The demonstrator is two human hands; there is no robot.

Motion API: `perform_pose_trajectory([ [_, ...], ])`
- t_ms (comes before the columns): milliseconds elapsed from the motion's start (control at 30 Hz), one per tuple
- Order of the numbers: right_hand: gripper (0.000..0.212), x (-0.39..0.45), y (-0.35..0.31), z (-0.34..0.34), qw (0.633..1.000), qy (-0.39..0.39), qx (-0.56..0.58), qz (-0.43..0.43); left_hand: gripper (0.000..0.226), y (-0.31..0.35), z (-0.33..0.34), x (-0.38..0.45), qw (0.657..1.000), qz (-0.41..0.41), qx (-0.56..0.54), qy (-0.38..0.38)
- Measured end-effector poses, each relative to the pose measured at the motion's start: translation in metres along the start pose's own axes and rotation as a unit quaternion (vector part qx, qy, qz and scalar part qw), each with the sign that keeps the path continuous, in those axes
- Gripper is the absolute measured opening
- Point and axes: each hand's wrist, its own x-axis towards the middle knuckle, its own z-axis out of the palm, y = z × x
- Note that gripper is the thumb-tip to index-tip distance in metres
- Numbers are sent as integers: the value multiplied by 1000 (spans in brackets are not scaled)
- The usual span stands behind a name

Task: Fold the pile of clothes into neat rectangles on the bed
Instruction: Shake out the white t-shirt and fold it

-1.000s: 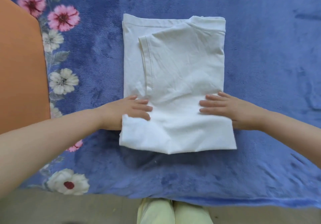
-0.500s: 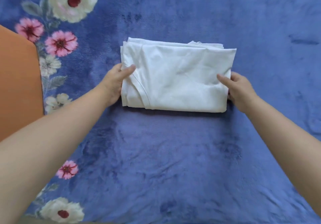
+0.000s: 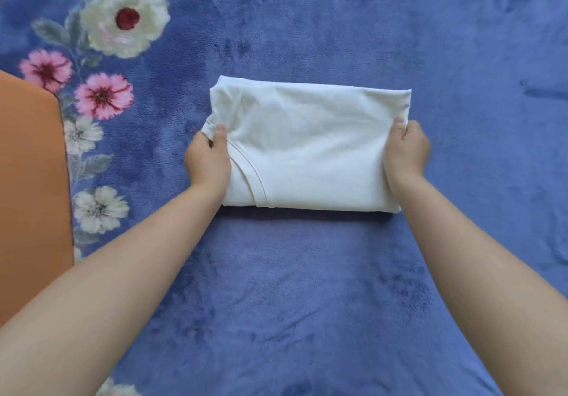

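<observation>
Both arms reach forward over the blue bed point(image 3: 307, 288), where the left hand point(image 3: 209, 162) and right hand point(image 3: 407, 152) each pinch one short end of the folded white shirt point(image 3: 310, 149), its long axis running crosswise between them, equally near both.

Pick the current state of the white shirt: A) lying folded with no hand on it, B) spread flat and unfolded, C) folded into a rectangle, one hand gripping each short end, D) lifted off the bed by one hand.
C: the white shirt lies as a folded rectangle on the blue blanket, the left hand gripping one end and the right hand the other.
</observation>
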Motion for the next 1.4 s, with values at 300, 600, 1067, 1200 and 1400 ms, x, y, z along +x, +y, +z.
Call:
perform_pose_trajectory([
  [300,39,-20,-3,15,900,85,-190,-383,38,13,11,4,849,488,198,48],
  [600,60,16,5,11,914,-121,-311,-229,55,19,24,35,872,258,405,-91],
  [1067,99,-3,34,-26,843,-375,355,149,12,10,-30,17,895,-205,-210,-338],
  [1200,105,-27,52,-35,760,-451,417,213,13,3,-30,-7,876,-225,-260,-339],
  [1400,73,-67,81,-54,714,-477,440,262,23,-16,-44,-53,833,-269,-310,-371],
])
